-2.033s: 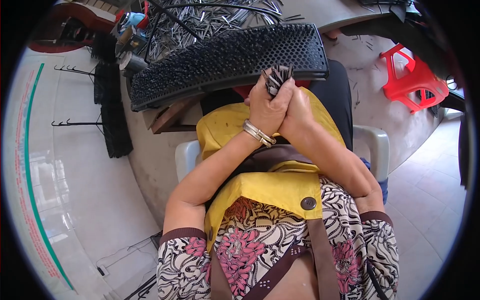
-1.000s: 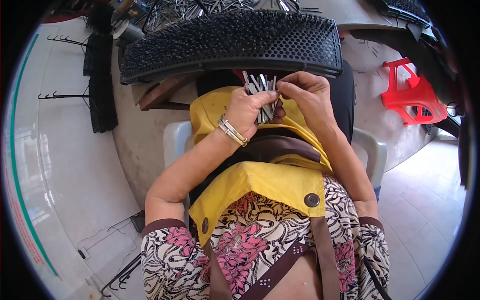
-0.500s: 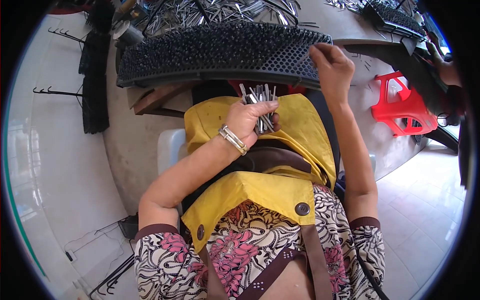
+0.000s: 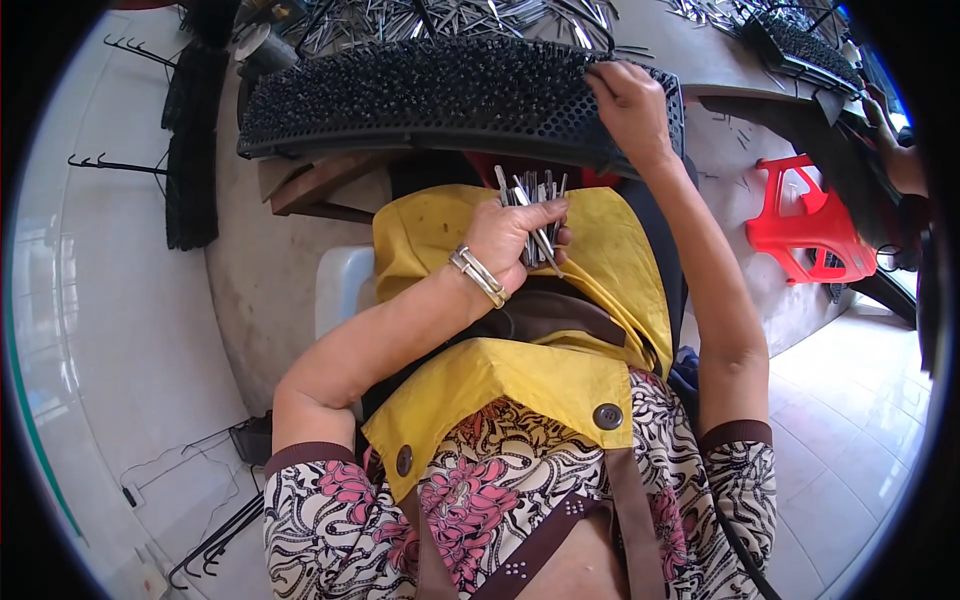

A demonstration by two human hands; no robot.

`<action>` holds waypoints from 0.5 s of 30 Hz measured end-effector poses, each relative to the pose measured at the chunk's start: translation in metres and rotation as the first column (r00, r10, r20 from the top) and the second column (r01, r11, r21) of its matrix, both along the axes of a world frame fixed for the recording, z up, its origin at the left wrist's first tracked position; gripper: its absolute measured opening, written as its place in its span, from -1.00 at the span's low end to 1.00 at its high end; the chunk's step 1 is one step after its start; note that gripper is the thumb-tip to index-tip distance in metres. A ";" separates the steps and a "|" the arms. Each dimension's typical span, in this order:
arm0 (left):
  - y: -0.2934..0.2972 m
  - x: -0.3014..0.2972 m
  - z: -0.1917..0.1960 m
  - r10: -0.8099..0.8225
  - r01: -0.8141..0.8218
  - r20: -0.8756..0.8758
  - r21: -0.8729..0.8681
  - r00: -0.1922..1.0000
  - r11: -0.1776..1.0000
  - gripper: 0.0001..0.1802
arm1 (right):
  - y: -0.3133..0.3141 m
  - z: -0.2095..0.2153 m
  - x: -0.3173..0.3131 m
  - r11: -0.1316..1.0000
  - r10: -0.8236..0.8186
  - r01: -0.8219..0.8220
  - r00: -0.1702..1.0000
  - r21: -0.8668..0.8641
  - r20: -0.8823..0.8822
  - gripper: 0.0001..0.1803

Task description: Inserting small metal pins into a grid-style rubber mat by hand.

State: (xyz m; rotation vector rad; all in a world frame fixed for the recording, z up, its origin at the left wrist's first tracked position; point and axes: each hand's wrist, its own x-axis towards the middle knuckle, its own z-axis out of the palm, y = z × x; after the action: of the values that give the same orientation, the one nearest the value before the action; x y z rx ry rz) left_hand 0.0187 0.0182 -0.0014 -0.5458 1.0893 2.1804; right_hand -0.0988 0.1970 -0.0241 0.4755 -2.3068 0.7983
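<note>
My left hand (image 4: pixel 497 243) is closed round a bundle of thin metal strips (image 4: pixel 533 205), held upright above the yellow apron (image 4: pixel 610 245), with the thumb across them. In front stands a long black perforated rack (image 4: pixel 570 122), slightly curved in this view. Its holes are densely filled with dark upright pieces (image 4: pixel 400 90) on the left and middle, while open holes show toward the right. Over that right part, my right hand (image 4: pixel 636 112) is pinched with its fingertips against the rack's far side. Whatever the fingertips hold is too small or hidden to make out.
Loose metal strips (image 4: pixel 470 18) lie heaped behind the rack, beside a metal can (image 4: pixel 265 48). Dark racks with hooked rods (image 4: pixel 190 170) stand at the left. At right are a red plastic stool (image 4: pixel 800 220), another filled rack (image 4: pixel 800 50) and another person's arm (image 4: pixel 895 150).
My right hand has moved left and slightly farther away, from the rack's right end onto its filled edge. My left hand keeps the bundle, shifted slightly right.
</note>
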 end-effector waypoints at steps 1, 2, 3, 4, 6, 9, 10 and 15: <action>-0.002 0.000 -0.001 -0.013 0.013 -0.003 -0.005 1.000 1.000 -0.89 | 0.000 0.001 0.000 0.980 -0.033 0.018 0.997 0.198 0.076 -0.87; -0.003 0.000 -0.002 -0.026 0.026 -0.005 -0.011 1.000 1.000 -0.89 | -0.003 0.005 0.001 0.950 -0.091 0.042 0.985 0.310 0.145 -0.85; -0.003 0.000 -0.002 -0.027 0.027 -0.005 -0.011 1.000 1.000 -0.89 | -0.004 0.006 0.003 0.950 -0.092 0.043 0.985 0.311 0.145 -0.85; -0.003 -0.001 -0.002 -0.032 0.032 -0.021 -0.005 0.999 0.999 -0.89 | -0.004 0.006 0.005 0.968 -0.078 0.047 0.990 0.248 0.117 -0.85; -0.005 -0.002 -0.002 -0.033 0.033 -0.033 0.002 0.999 0.999 -0.89 | -0.010 0.013 0.018 0.981 -0.062 0.044 0.994 0.187 0.090 -0.84; -0.005 -0.006 0.002 -0.041 0.043 -0.078 0.019 0.996 0.999 -0.89 | -0.017 0.036 0.059 0.950 0.188 -0.024 0.840 -0.310 0.510 -0.87; -0.005 -0.007 0.004 -0.018 0.021 -0.091 0.034 0.996 0.999 -0.90 | -0.020 0.041 0.071 0.879 0.361 -0.027 0.689 -0.476 0.629 -0.88; -0.006 -0.012 0.005 -0.051 0.054 -0.140 0.020 0.989 0.998 -0.90 | -0.019 0.038 0.091 0.673 0.581 0.096 0.545 -0.733 0.605 -0.87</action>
State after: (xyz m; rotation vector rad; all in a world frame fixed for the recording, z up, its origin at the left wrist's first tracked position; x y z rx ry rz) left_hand 0.0065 0.0122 0.0039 -0.3546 1.1361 2.2091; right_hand -0.0083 0.1784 0.0143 0.0678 -2.3927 2.3892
